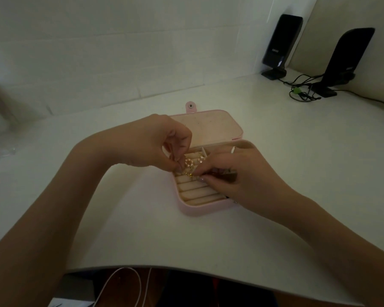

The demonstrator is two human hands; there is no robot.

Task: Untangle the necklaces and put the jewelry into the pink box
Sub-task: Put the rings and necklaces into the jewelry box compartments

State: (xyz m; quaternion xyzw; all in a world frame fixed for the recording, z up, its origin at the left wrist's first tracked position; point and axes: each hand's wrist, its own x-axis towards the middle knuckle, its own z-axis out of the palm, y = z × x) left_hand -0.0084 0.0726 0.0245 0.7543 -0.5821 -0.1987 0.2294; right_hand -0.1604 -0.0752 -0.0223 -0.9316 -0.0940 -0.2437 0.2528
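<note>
Both our hands are pinching at the same small cluster of gold jewelry (190,167) in the middle of the frame: the left hand (164,145) comes in from the left with its fingertips curled down onto the gold pieces, and the right hand (235,171) comes from the right with thumb and forefinger closed on a fine bit of chain just beside them, so neither hand is free. We judge the two pinches sit this close because untangling needs one hand to anchor while the other teases a strand loose, and doing it right over the box means anything that drops lands inside. Going by size, the white table (275,134) fills most of the view, with its near edge curving across the bottom of the frame and plenty of bare surface left and right of the box for our elbows to swing. The pink box (200,210) lies open at centre, lid (208,127) flat back toward the wall, so nothing overhangs the compartments. Its ridged ring rolls (195,193) take the lower part, still uncovered, while the jewelry rests at the upper compartments. Two black speakers (282,43) and their cables (304,89) stand well apart at the upper right. How many necklaces remain knotted we cannot tell.
</note>
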